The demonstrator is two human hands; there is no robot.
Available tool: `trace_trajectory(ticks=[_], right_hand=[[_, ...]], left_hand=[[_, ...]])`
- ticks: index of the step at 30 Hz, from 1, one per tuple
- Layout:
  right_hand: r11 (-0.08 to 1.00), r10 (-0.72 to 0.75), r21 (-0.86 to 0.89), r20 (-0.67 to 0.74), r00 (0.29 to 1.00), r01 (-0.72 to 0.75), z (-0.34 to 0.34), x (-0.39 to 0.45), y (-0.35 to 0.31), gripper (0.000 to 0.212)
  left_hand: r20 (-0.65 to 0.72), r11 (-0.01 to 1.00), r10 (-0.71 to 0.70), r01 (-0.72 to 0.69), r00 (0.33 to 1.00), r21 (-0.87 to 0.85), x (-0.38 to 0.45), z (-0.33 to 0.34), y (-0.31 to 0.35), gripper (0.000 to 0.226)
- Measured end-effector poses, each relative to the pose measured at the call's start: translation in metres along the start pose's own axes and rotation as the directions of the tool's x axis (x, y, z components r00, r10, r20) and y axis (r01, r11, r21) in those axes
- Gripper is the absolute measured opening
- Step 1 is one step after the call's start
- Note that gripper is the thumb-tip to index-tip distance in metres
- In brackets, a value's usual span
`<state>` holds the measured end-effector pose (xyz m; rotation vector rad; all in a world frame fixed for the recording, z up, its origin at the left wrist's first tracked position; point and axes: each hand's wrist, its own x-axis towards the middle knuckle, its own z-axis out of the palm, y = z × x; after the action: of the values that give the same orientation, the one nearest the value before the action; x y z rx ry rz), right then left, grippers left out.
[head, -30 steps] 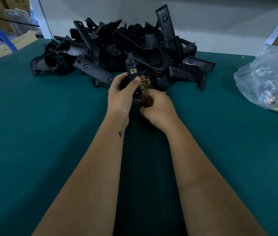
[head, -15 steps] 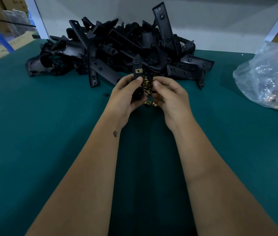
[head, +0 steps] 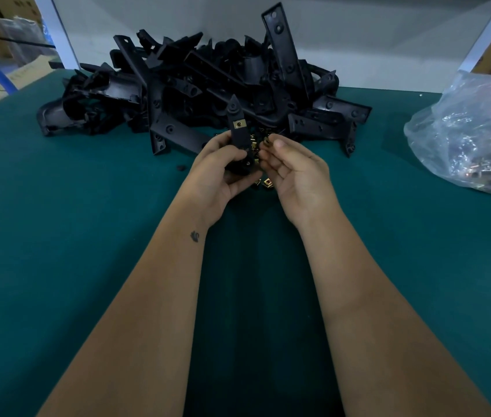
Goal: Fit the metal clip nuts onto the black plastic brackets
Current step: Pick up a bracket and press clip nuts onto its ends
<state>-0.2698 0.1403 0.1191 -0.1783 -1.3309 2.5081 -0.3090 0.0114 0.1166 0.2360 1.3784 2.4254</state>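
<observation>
My left hand (head: 214, 173) grips a black plastic bracket (head: 238, 136) upright in front of me; a brass clip nut (head: 238, 124) sits on its upper part. My right hand (head: 294, 168) pinches another small brass clip nut (head: 267, 142) between thumb and forefinger, just right of the bracket. A little heap of loose clip nuts (head: 265, 183) lies on the green mat under and between my hands. Behind them rises a big pile of black brackets (head: 208, 85).
A clear plastic bag (head: 473, 130) with metal parts lies at the right on the green table (head: 57, 236). A small black bit (head: 181, 168) lies left of my left hand. Cardboard boxes and blue tubing stand beyond the table's left edge.
My right hand has come up from the heap of nuts with one clip nut and now holds it beside the bracket. The left hand keeps the bracket upright.
</observation>
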Motion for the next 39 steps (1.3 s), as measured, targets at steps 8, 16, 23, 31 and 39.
trace_trajectory(ticks=[8,16,23,31,39], right_hand=[[0.995,-0.076,-0.075,-0.055,0.996,0.072,0.0018,-0.0016,0.0002,0.020],[0.985,-0.062,-0.167,-0.051,0.997,0.053,0.0046,-0.0031,-0.0006,0.014],[0.980,-0.044,-0.196,-0.050,0.998,0.034,0.0039,-0.0020,-0.0004,0.018],[0.976,-0.039,-0.217,-0.043,0.998,0.029,0.0037,-0.0022,-0.0005,0.020],[0.956,-0.050,-0.293,-0.077,0.996,0.025,0.0059,-0.0057,0.0031,0.017]], left_hand=[[0.004,1.000,0.001,-0.001,1.000,-0.007,0.0013,0.0002,-0.0006,0.033],[0.052,1.000,-0.005,0.004,0.999,0.026,-0.0004,-0.0002,0.0006,0.043],[0.091,0.997,0.002,-0.009,0.996,0.078,-0.0043,0.0021,-0.0001,0.052],[0.109,0.996,-0.006,-0.003,0.994,0.084,-0.0041,0.0010,-0.0013,0.052],[0.123,0.976,0.042,-0.067,0.992,0.205,-0.0065,-0.0004,-0.0022,0.053]])
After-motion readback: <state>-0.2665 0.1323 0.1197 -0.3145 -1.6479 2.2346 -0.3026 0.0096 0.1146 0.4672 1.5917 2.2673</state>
